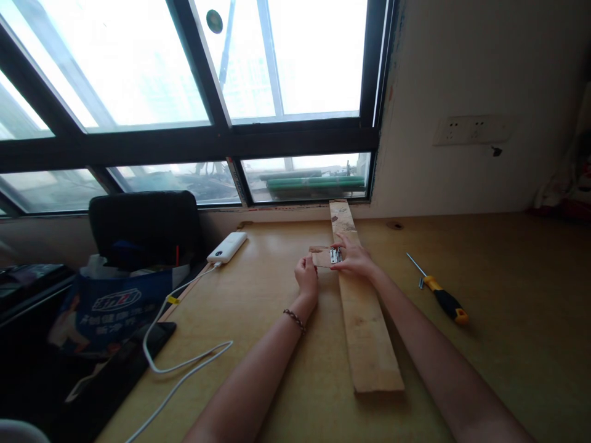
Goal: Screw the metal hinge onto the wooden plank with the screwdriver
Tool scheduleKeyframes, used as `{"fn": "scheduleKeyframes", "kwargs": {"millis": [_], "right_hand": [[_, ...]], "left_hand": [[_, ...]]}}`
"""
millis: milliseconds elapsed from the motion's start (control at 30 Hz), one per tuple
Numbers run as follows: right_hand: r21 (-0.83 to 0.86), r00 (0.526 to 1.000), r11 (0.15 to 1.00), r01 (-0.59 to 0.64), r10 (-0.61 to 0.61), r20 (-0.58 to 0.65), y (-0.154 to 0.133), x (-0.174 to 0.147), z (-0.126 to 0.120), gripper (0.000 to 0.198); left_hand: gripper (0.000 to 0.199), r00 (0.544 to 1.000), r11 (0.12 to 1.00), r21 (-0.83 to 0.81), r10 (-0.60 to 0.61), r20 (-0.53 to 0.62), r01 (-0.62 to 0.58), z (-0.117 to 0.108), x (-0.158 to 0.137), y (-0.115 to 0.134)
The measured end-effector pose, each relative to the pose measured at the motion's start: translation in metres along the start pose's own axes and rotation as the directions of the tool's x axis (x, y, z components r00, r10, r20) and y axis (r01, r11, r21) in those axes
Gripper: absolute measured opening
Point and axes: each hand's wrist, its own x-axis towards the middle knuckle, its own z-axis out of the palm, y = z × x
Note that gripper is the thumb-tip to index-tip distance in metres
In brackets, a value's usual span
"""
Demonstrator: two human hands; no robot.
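Observation:
A long wooden plank (pixel 372 335) lies on the table, running away from me toward the window. Against its left side, near the far end, is a small piece of wood (pixel 322 258). My left hand (pixel 306 278) is closed, its fingers pinching the left end of that piece. A silver metal hinge (pixel 335 255) lies across the join between piece and plank. Over the plank, my right hand (pixel 355 258) grips the hinge between the thumb on the near side and the fingers on the far side.
A yellow-and-black screwdriver (pixel 446 298) lies to the right, with small screws (pixel 421 283) beside its shaft. At the left, a white power bank (pixel 227 247) trails a white cable (pixel 184 369). A black chair (pixel 145 227) holding a blue bag (pixel 115 314) stands beyond the left table edge.

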Motion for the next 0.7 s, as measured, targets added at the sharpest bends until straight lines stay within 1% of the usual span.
{"fn": "scheduleKeyframes", "kwargs": {"millis": [67,100,167,233,300,367,433,467,567,633,700], "right_hand": [[-0.013,1.000,1.000,0.000,0.000,0.003,-0.001,0.000,0.000,0.098],[-0.022,1.000,1.000,0.000,0.000,0.002,-0.001,0.000,0.000,0.098],[-0.039,1.000,0.999,0.002,-0.002,-0.001,-0.003,-0.001,0.000,0.096],[-0.057,1.000,0.998,0.003,-0.003,-0.004,-0.004,-0.002,0.000,0.094],[-0.081,1.000,0.997,0.006,-0.006,-0.008,-0.006,-0.004,0.000,0.090],[-0.109,1.000,0.994,0.011,-0.012,-0.012,-0.008,-0.005,0.000,0.087],[-0.131,1.000,0.991,0.018,-0.020,-0.016,-0.009,-0.006,0.001,0.086],[-0.137,1.000,0.990,0.022,-0.025,-0.017,-0.009,-0.007,0.001,0.086],[-0.139,0.999,0.990,0.035,-0.038,-0.021,-0.010,-0.007,0.002,0.085],[-0.138,0.999,0.990,0.038,-0.041,-0.024,-0.010,-0.007,0.002,0.084],[-0.142,0.999,0.989,0.036,-0.039,-0.022,-0.011,-0.007,0.002,0.083]], "left_hand": [[0.025,0.997,1.000,-0.012,0.011,-0.073,-0.012,-0.003,0.006,-0.002],[0.025,0.997,1.000,-0.014,0.007,-0.077,-0.008,-0.004,0.009,-0.004],[0.027,1.000,1.000,-0.001,0.016,-0.025,-0.016,-0.005,0.013,-0.007],[0.030,0.998,0.998,0.039,0.051,0.047,-0.053,-0.005,0.014,-0.009],[0.031,0.992,0.987,0.120,0.098,0.085,-0.108,-0.005,0.013,-0.010],[0.029,0.987,0.958,0.245,0.133,0.092,-0.152,-0.004,0.011,-0.008],[0.029,0.983,0.899,0.398,0.155,0.102,-0.184,-0.004,0.006,-0.004],[0.030,0.979,0.854,0.480,0.169,0.112,-0.202,-0.003,0.004,-0.002],[0.038,0.970,0.666,0.710,0.217,0.110,-0.229,-0.001,-0.003,0.005],[0.043,0.972,0.560,0.806,0.226,0.071,-0.189,-0.001,-0.007,0.008],[0.045,0.976,0.509,0.846,0.208,0.059,-0.159,-0.001,-0.009,0.010]]}}
